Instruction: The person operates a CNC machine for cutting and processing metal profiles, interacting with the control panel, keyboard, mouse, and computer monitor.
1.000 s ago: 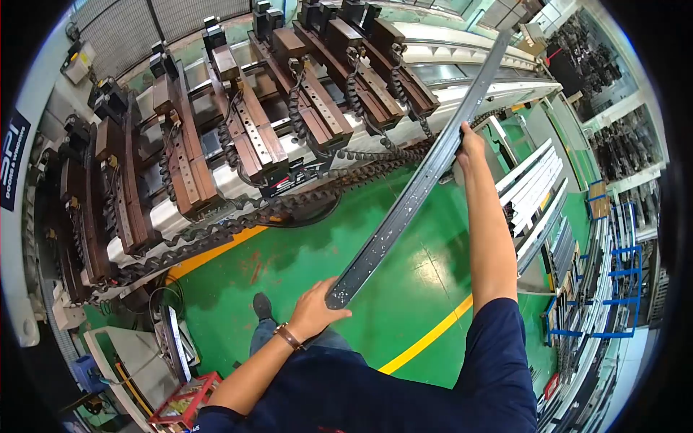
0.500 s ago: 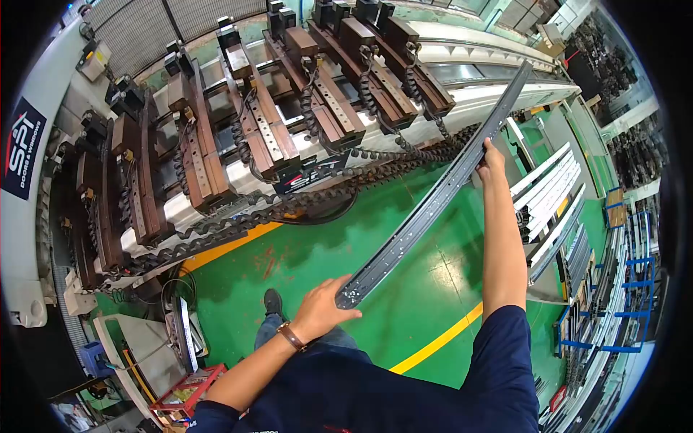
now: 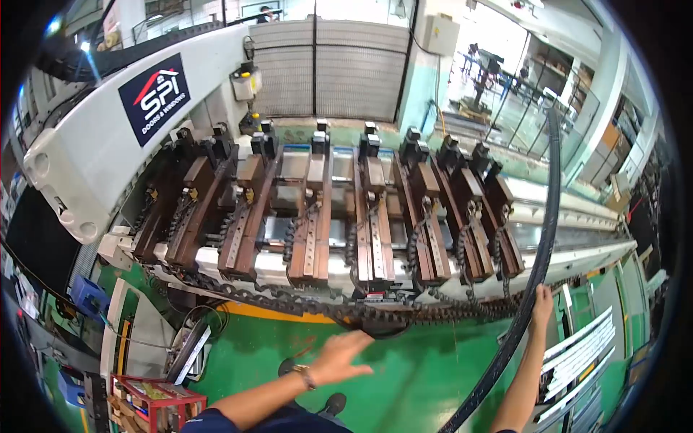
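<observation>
A long dark aluminium profile rises steeply on the right side of the head view, its lower end running out at the bottom edge. My right hand is wrapped round it at about mid-length. Off to its left, my left hand is held over the green floor, fingers stretched and thumb apart, with nothing in it. Ahead of both hands stands a long machine bed with several brown clamp blocks.
A white machine housing with an SPI sign stands at left. Coiled black hoses run along the bed's front. White profiles lie on a rack at right. A red-framed cart is at lower left. Mesh fencing stands behind.
My left hand has let go of the profile's near end and moved apart from it. The profile has swung more upright, still in my right hand. The view has turned up and left.
</observation>
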A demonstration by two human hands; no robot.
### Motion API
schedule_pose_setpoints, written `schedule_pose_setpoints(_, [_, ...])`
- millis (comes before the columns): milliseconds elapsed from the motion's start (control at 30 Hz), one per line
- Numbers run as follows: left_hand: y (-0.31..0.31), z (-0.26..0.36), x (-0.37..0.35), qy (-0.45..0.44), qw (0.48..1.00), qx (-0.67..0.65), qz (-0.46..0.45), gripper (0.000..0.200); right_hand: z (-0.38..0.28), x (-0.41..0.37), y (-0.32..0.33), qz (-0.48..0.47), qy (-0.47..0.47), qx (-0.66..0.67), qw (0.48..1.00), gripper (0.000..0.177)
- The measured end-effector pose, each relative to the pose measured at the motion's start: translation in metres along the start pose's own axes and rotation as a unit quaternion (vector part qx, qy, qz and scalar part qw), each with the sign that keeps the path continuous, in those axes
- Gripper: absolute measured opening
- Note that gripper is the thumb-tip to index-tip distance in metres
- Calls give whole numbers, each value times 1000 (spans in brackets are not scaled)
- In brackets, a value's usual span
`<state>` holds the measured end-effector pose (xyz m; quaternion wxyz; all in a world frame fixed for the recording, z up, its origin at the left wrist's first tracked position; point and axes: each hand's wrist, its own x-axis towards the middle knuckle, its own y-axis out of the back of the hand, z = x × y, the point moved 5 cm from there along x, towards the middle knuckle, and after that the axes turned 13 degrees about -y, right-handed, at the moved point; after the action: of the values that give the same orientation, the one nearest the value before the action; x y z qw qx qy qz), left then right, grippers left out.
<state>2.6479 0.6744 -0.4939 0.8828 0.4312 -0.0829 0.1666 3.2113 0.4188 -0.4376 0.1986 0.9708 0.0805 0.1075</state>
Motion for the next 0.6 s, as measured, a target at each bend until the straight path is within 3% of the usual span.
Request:
schedule_pose_setpoints(100, [143, -61, -37, 83, 980, 86, 156, 71, -37, -38, -53, -28, 59, -59, 996, 36])
schedule_pose_setpoints(167, [237, -93, -78, 107, 941, 195, 256, 64, -58, -61, -91, -36, 79, -99, 991, 34])
schedule_pose_setpoints(267, [380, -87, -126, 142, 849, 364, 355, 61, -118, -109, -158, 15, 183, -88, 979, 28])
schedule_pose_setpoints(333, [451, -82, -161, 169, 753, 492, 403, 56, -164, -132, -203, -49, 172, -118, 977, 26])
schedule_pose_setpoints(367, [484, -81, -178, 183, 738, 491, 425, 52, -182, -140, -227, -80, 159, -115, 977, 25])
schedule_pose_setpoints(433, [533, -92, -215, 200, 633, 614, 428, 51, -212, -147, -276, -77, 225, -163, 958, 26])
schedule_pose_setpoints(533, [591, -98, -243, 220, 521, 711, 417, 54, -274, -163, -351, -87, 312, -183, 928, 27])
schedule_pose_setpoints(600, [616, -102, -256, 223, 460, 750, 421, 57, -308, -162, -407, -147, 293, -199, 923, 28])
